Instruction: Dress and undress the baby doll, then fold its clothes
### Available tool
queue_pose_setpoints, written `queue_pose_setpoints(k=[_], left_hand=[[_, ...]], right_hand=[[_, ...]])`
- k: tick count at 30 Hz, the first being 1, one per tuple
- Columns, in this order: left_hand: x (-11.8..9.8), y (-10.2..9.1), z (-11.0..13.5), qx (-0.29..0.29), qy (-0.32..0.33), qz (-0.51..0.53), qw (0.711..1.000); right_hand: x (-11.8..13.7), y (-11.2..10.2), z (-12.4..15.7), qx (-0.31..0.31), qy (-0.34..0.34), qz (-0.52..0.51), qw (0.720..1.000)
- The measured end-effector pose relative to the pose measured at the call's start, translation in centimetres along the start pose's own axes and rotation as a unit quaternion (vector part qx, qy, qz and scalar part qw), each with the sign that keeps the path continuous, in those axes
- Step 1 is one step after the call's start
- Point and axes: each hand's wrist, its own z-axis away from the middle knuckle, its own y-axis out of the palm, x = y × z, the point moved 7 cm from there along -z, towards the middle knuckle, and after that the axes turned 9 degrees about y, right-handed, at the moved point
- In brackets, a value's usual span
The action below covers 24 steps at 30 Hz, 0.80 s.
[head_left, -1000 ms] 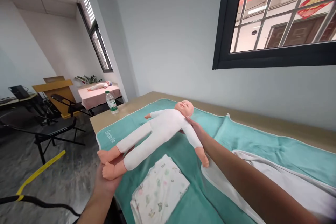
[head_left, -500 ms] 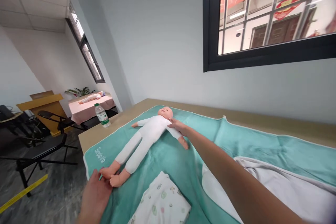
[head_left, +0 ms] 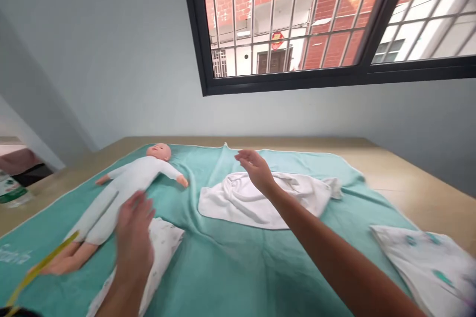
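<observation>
A baby doll (head_left: 122, 188) in a white suit lies on its back on a teal blanket (head_left: 230, 262) at the left. My left hand (head_left: 134, 237) hovers with fingers stretched over a folded printed cloth (head_left: 159, 247), beside the doll's legs, holding nothing. My right hand (head_left: 256, 168) is open in the air above a crumpled white towel (head_left: 260, 198) in the middle of the blanket, well clear of the doll.
The blanket covers a wooden table (head_left: 420, 193) against a grey wall under a barred window (head_left: 316, 25). Another printed cloth (head_left: 427, 262) lies at the right. A water bottle (head_left: 11, 193) stands at the far left edge.
Both hands have let go of the doll: the left left its feet, the right left its shoulder and swung right over the white towel. The view has turned right.
</observation>
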Motion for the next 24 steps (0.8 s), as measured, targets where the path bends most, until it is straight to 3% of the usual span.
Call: queue_pose_setpoints(k=[2,4,7,10,13,15,17,19,21,24], left_hand=[[0.5,8.3,0.2,0.112,0.005,-0.039,0.993],[0.7,15.9,1.9,0.249,0.057,-0.119,0.959],[0.6,24.4,6.2,0.390,0.171,-0.187,0.885],[1.0,31.1,9.3,0.455,0.218,-0.236,0.831],[1.6,37.8,10.3,0.477,0.209,-0.240,0.819],[1.7,42.0,10.7,0.488,0.217,-0.224,0.815],[2.0,45.3,11.2,0.505,0.227,-0.206,0.807],[2.8,47.2,12.1,0.524,0.236,-0.191,0.796],[3.6,48.0,12.9,0.539,0.251,-0.181,0.784],[4.3,47.8,13.7,0.547,0.286,-0.174,0.767]], right_hand=[[0.4,-4.5,3.3,-0.097,-0.039,0.050,0.993],[-0.6,-8.1,6.5,-0.129,-0.045,0.123,0.983],[-3.5,-12.7,10.4,-0.141,-0.026,0.253,0.957],[-6.6,-17.2,12.4,-0.207,0.008,0.337,0.919],[-9.6,-20.7,12.7,-0.299,0.104,0.328,0.890],[-11.1,-21.3,12.4,-0.317,0.147,0.325,0.879],[-11.8,-21.2,12.0,-0.311,0.151,0.342,0.874],[-12.2,-21.4,12.1,-0.317,0.155,0.356,0.865],[-12.6,-21.8,12.4,-0.324,0.180,0.348,0.861],[-13.0,-22.1,12.4,-0.317,0.210,0.291,0.878]])
